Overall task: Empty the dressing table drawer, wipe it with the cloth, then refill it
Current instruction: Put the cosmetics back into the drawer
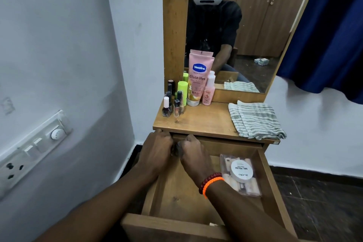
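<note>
Drawer [198, 198] pulled well out of the dressing table [200, 124], front panel nearest the camera. Both hands reach to its far back-left corner, under the tabletop lip. Left hand [155, 151] and right hand [193, 153] sit knuckles-up, close together, fingers curled down and inward around something small and dark between them; only a sliver shows in the gap, so what it is I cannot tell, nor how firmly each hand has it. Likely the last small items being gathered from the shadowed rear, where one hand alone would scatter them. Right of the right hand's fingers, against the drawer's right wall, lies a clear pack [240, 175] with a white round nail polish remover tin on top, still to come out. Nearer than the fingers, the drawer floor shows bare wood. Beyond the fingertips and above, on the tabletop: nail polish bottles [170, 104] clustered at the back-left, green stick [182, 88], pink Vaseline tube [198, 78] and small pink bottle [209, 92] stood upright against the mirror [245, 25], presumably parked there to keep the front edge free. Striped cloth [257, 120] is folded far right of the fingers, one corner draped over the table edge, within reach for the wipe. Judgement: emptying stage, nearly finished; wiping not begun. Red bead and orange bands [211, 182] on the right wrist.
</note>
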### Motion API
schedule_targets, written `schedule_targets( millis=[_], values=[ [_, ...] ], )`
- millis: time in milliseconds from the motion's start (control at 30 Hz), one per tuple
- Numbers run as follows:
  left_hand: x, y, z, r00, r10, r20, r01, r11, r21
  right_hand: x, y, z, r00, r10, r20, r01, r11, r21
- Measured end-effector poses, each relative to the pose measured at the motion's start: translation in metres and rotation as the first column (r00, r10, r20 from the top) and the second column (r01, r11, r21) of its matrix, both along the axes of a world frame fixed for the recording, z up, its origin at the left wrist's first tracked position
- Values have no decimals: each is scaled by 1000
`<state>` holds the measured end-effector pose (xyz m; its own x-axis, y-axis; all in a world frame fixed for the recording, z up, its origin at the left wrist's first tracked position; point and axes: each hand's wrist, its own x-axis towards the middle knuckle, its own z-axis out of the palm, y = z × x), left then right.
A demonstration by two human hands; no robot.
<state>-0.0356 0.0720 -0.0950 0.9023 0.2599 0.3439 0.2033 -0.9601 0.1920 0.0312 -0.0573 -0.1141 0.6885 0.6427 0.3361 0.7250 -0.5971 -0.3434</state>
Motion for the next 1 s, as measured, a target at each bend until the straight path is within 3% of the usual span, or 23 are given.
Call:
schedule_targets(
  millis=[200,367,533,700,867,1000],
  values=[
    [0,-1,-1,1000,-20,-16,20,1000,11,-4,-7,6,1000,12,5,-12,999,-38],
    [-14,-1,5,999,-43,15,44,996,-74,-5,-16,14,997,61,-42,-61,998,-3],
    [-27,4,27,979,-9,203,44,984,-170,-3,-23,26,997,69,-35,-68,997,38],
    [-15,20,55,924,93,371,-18,979,-201,12,-14,48,998,34,50,-43,982,186],
    [12,27,68,939,127,321,-71,981,-182,30,7,84,996,-3,88,-26,945,326],
    [22,23,73,944,132,303,-83,982,-169,41,28,95,993,31,115,-57,972,229]
  ],
)
